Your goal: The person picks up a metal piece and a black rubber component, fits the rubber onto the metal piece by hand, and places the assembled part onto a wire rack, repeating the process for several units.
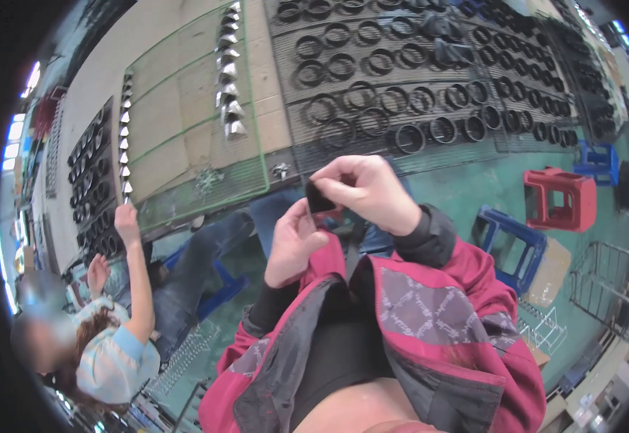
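Held between my two hands, in front of my chest, is a small black piece; its full shape is hidden by my fingers. My right hand is closed, pinching the piece's upper edge between thumb and fingertips. On the lower left side, my left hand grips it with fingers bent. Just beyond my hands, a small metal part sits near the table's front edge. A green wire rack lies on the table, bearing a row of shiny metal cone-like pieces.
Black rings stand in rows on a mesh rack at the right. Another person sits at the left, one hand by a row of metal pieces. A red stool and a blue stool stand on the floor.
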Motion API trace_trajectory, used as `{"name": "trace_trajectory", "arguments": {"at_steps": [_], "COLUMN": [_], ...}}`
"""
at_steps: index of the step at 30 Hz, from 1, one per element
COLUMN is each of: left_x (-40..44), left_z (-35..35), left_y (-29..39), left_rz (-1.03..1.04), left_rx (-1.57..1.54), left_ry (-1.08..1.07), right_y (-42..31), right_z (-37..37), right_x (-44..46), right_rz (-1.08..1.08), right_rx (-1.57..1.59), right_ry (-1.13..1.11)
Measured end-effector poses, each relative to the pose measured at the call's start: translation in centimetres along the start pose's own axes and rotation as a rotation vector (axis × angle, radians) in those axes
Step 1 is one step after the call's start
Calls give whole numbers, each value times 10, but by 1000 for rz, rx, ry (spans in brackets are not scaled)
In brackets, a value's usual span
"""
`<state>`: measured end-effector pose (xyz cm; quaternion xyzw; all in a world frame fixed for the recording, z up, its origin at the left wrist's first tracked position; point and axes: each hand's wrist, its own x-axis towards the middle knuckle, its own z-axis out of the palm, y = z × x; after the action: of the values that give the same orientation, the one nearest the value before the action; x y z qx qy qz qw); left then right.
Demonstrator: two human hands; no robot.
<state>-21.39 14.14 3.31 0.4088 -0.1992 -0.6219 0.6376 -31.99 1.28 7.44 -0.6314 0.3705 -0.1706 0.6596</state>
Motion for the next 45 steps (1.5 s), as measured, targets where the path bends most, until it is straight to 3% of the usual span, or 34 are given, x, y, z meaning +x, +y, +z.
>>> {"name": "trace_trajectory", "arguments": {"at_steps": [8,11,14,17,21,23,29,35,40,42,44,45], "left_x": [1,-3,-1,-4,3,-2,-17,-18,-14,-15,-12,-10], "left_z": [-8,-2,6,-17,-33,-58,-94,-90,-93,-92,-89,-87], "left_y": [-11,1,10,10,13,15,32,23,22,22,25,26], "left_rz": [35,-35,22,163,345,533,550,473,431,415,392,392], "left_rx": [397,407,472,404,253,221,226,96,64,79,75,81], "left_ry": [260,306,450,377,473,503,494,465,457,434,424,426], "right_y": [15,21,32,27,31,34,70,89,123,117,105,102], "right_z": [17,26,33,29,23,27,38,82,91,88,81,77], "right_x": [5,8,6,8,13,18,68,94,98,96,98,95], "right_rz": [-182,-210,-204,-216,-135,-115,-590,-773,-703,-569,-257,-265], "right_rx": [-203,-314,-373,-265,-257,-223,-838,-993,-1240,-1219,-1043,-1012], "right_ry": [139,210,249,201,163,223,388,234,226,171,-53,-44]}}
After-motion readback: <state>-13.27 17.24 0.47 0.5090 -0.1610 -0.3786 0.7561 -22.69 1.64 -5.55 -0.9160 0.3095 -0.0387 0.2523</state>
